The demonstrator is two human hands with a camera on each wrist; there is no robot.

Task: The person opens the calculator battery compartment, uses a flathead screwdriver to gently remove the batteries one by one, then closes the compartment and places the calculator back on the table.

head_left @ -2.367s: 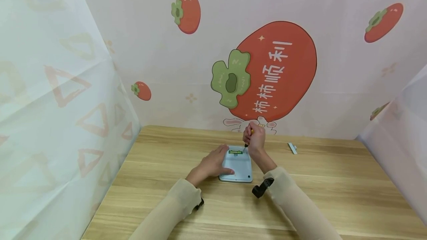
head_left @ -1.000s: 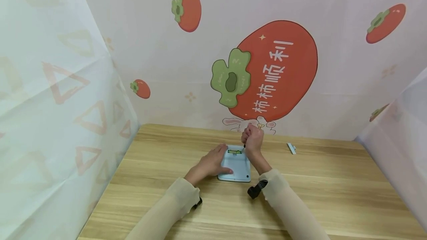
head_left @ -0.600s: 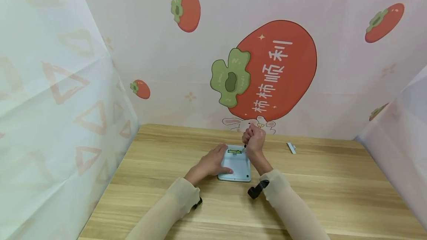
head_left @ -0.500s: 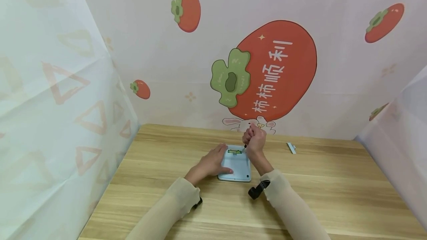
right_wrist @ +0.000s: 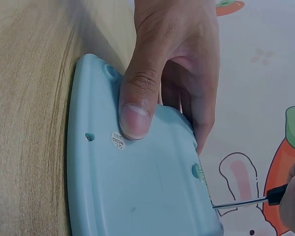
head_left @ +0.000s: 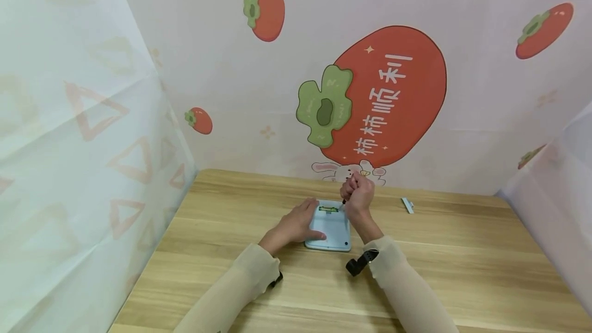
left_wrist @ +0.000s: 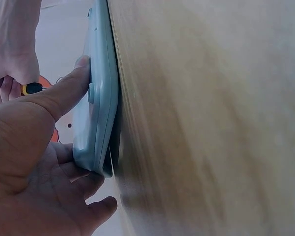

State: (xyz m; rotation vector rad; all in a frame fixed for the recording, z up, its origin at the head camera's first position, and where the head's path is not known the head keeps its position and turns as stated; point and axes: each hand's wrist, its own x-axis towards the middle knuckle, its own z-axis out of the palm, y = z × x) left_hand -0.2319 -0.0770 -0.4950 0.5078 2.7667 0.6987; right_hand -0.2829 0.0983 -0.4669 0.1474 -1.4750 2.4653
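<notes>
A light-blue flat plastic device [head_left: 332, 231] lies on the table with its back up. Its small uncovered battery slot [head_left: 328, 209] near the far edge shows something green and yellow. My left hand [head_left: 297, 223] holds the device at the left, the thumb on its back and the fingers round the far edge. My right hand [head_left: 358, 195] is in a fist round the yellow-and-black handle of a screwdriver [left_wrist: 31, 88]. The metal shaft [right_wrist: 240, 203] slants down to the far right corner of the device; its tip is hidden. A round sticker [right_wrist: 118, 140] sits near my left thumb.
A small light-blue battery cover [head_left: 407, 205] lies on the wooden table [head_left: 462, 261], to the right of the device. Behind the table stands a wall sheet [head_left: 250, 137] printed with persimmons, and another sheet [head_left: 92, 194] rises on the left.
The head view has shifted slightly. Both hands keep their places at the device, and the right fist has turned a little, hiding the yellow handle part that showed at first.
</notes>
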